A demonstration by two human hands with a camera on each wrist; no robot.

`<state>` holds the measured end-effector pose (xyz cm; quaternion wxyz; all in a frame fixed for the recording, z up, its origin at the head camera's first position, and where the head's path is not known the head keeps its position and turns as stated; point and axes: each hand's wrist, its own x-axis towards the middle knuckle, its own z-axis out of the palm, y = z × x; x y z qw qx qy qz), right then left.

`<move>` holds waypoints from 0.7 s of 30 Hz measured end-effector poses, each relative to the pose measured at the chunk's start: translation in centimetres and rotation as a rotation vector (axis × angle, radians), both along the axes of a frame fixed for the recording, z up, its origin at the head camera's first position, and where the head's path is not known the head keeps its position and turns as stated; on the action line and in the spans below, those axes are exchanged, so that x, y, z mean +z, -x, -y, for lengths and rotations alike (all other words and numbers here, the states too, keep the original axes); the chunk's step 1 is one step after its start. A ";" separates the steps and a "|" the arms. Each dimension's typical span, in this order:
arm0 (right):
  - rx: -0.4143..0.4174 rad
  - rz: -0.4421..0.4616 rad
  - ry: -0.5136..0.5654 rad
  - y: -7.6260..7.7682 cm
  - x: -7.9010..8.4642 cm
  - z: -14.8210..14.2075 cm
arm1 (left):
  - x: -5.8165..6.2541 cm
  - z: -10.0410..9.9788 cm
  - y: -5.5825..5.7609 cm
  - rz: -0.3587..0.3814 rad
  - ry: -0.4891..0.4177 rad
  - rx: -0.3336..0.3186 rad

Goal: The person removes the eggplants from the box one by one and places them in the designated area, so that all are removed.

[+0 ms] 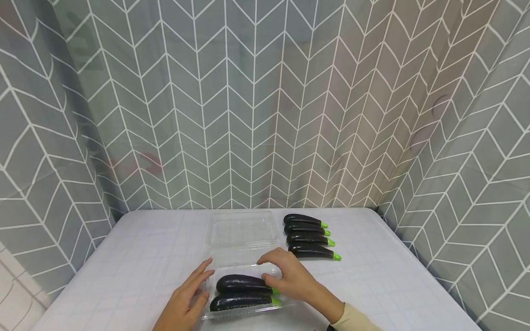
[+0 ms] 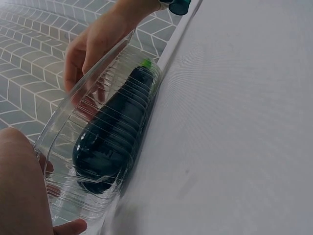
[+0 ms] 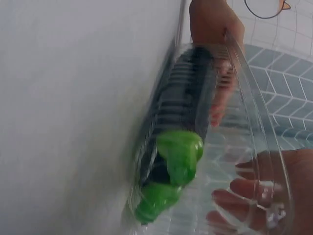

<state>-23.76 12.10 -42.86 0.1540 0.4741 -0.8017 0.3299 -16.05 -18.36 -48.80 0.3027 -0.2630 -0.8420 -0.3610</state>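
Observation:
Two dark eggplants with green stems, a rear one (image 1: 242, 283) and a front one (image 1: 240, 301), lie side by side in a clear plastic clamshell box (image 1: 244, 314). At the box's left side is my left hand (image 1: 188, 294), fingers spread and mostly straight beside the wall. My right hand (image 1: 291, 276) reaches over the right end, its thumb by the rear eggplant's stem and its fingers loosely bent. In the right wrist view, the right fingers (image 3: 234, 203) show through the clear wall, apart from the green stems (image 3: 181, 149). Neither hand grips an eggplant.
The box's lid (image 1: 242, 230) lies folded back flat behind it. Several more eggplants (image 1: 310, 239) are lined up in a column to the right of the lid, stems pointing right. A white cloth covers the table (image 1: 136, 262); grey patterned curtains (image 1: 248, 115) enclose it.

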 end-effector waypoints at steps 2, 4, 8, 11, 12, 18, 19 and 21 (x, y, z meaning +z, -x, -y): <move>0.018 -0.008 -0.010 -0.2 0.0 0.3 | 0.1 -0.1 0.0 0.005 0.003 0.009; 0.026 -0.001 -0.031 -0.4 -0.1 0.5 | 0.2 -0.2 -0.1 0.009 -0.001 0.009; 0.022 0.042 -0.100 -0.7 0.0 1.0 | 0.2 -0.2 -0.1 0.010 0.000 0.009; 0.010 0.092 -0.163 -0.8 0.0 1.4 | 0.2 -0.2 -0.1 0.008 0.003 0.013; 0.004 0.106 -0.181 -0.9 0.1 1.5 | 0.2 -0.2 -0.1 0.009 0.003 0.013; -0.015 0.115 -0.266 -0.9 0.2 1.8 | 0.2 -0.2 -0.1 0.008 0.002 0.012; -0.013 0.105 -0.279 -0.9 0.3 1.8 | 0.2 -0.2 -0.1 0.008 0.002 0.012; -0.009 0.090 -0.304 -0.9 0.3 1.9 | 0.2 -0.2 -0.1 0.015 0.001 0.010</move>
